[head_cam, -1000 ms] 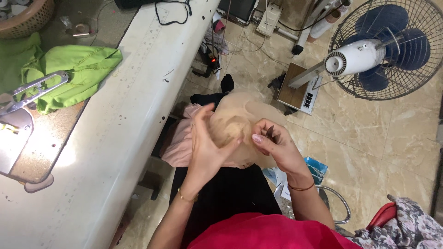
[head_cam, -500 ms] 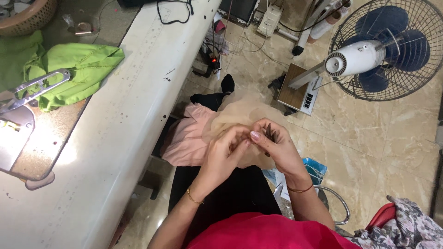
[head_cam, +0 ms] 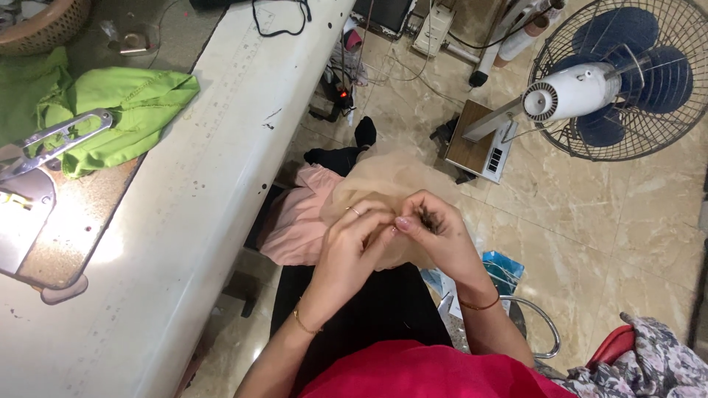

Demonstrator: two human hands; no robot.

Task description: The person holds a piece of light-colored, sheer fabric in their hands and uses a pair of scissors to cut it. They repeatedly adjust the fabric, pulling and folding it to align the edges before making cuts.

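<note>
At the centre of the frame, the left hand (head_cam: 352,239) and right hand (head_cam: 435,234) pinch a sheer beige mesh fabric (head_cam: 383,184) bunched over the lap, fingertips nearly touching, above a pink cloth (head_cam: 291,228). The right fingers also seem to hold a small dark tuft. Short, close pinches probably keep such thin fabric taut without tearing.

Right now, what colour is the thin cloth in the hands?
The sheer cloth is pale beige, almost see-through; the head view shows it best.
</note>
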